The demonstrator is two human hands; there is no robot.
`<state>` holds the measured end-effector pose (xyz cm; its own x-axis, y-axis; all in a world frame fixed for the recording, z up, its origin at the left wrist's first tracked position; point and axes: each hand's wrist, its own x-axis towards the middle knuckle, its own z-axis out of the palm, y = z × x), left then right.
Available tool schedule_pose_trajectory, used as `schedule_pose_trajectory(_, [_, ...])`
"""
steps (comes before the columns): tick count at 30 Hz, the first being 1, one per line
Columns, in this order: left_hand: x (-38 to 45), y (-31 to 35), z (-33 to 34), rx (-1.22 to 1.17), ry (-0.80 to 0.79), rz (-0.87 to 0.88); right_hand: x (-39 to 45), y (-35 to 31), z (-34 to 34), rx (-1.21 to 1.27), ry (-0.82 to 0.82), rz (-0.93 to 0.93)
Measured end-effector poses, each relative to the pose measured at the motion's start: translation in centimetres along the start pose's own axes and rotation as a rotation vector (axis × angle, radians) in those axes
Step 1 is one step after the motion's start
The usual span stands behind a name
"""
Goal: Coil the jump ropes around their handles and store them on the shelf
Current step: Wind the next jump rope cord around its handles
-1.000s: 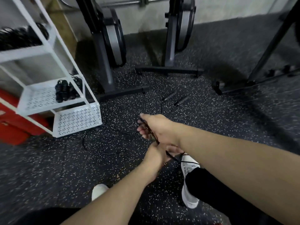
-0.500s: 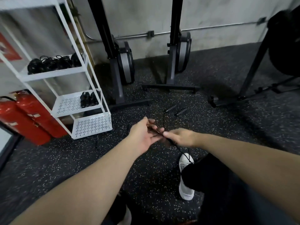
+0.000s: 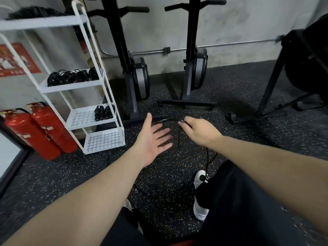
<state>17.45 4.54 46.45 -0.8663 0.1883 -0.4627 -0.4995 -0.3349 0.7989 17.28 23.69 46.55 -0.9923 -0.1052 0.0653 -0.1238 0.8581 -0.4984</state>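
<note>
My right hand (image 3: 200, 131) holds a thin black jump rope (image 3: 207, 158), its fingers curled around the cord; the rope hangs down to a black handle end (image 3: 202, 178) by my white shoe. My left hand (image 3: 153, 139) is open, palm up, fingers spread, a short way left of the right hand and touching nothing. The rope's other strands trail dimly over the dark floor between the hands. A white wire shelf (image 3: 78, 86) stands at left with coiled black ropes (image 3: 71, 77) on its middle tier and two more coils (image 3: 103, 112) on the lower tier.
Two red fire extinguishers (image 3: 40, 132) stand left of the shelf. Two upright rowing machines (image 3: 140, 80) lean at the back wall. A black frame's legs (image 3: 266, 103) cross the floor at right. My white shoe (image 3: 200, 206) and dark trouser legs are below.
The hands have drawn apart: my left hand has let go of the rope and opened palm up. The view has tilted up, showing more of the shelf and wall.
</note>
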Motion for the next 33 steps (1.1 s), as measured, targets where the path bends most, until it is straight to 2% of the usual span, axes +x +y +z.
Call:
schedule_pose_trajectory(3, [-1.1, -1.5, -0.1, 0.131, -0.073, 0.055, 1.4, -2.8, -1.2, -0.049, 0.114, -0.017])
schedule_pose_trajectory(6, [-1.1, -3.4, -0.8, 0.432, -0.142, 0.115, 2.9, -5.6, -2.3, 0.0, 0.056, 0.008])
schedule_pose_trajectory(9, [-1.6, -4.9, -0.9, 0.754, -0.187, 0.087, 3.6, -8.1, -3.3, 0.222, -0.007, 0.063])
schedule_pose_trajectory(13, [-2.0, -6.7, -0.8, 0.881, -0.201, 0.074, 3.9, -10.1, -3.2, 0.57, -0.02, 0.19])
schedule_pose_trajectory(16, [-2.0, -7.7, -1.4, 1.042, -0.135, 0.157, 4.1, -10.8, -2.7, 0.805, -0.026, 0.231])
schedule_pose_trajectory(19, [-2.1, -8.3, -2.5, 1.024, -0.064, 0.246, 3.9, -10.8, -2.2, 0.955, -0.084, 0.232])
schedule_pose_trajectory(24, [-3.0, -6.8, -3.0, 0.756, 0.037, 0.312, 2.4, -8.2, 0.2, 0.988, -0.366, 0.193])
schedule_pose_trajectory(29, [-2.8, -4.0, -2.5, 0.629, 0.075, 0.312, -0.2, -4.2, 5.0, 0.982, -0.421, 0.233])
schedule_pose_trajectory(33, [-1.9, -2.4, -2.4, 0.454, 0.146, 0.265, -2.5, -1.6, 7.7, 0.85, -0.48, 0.131])
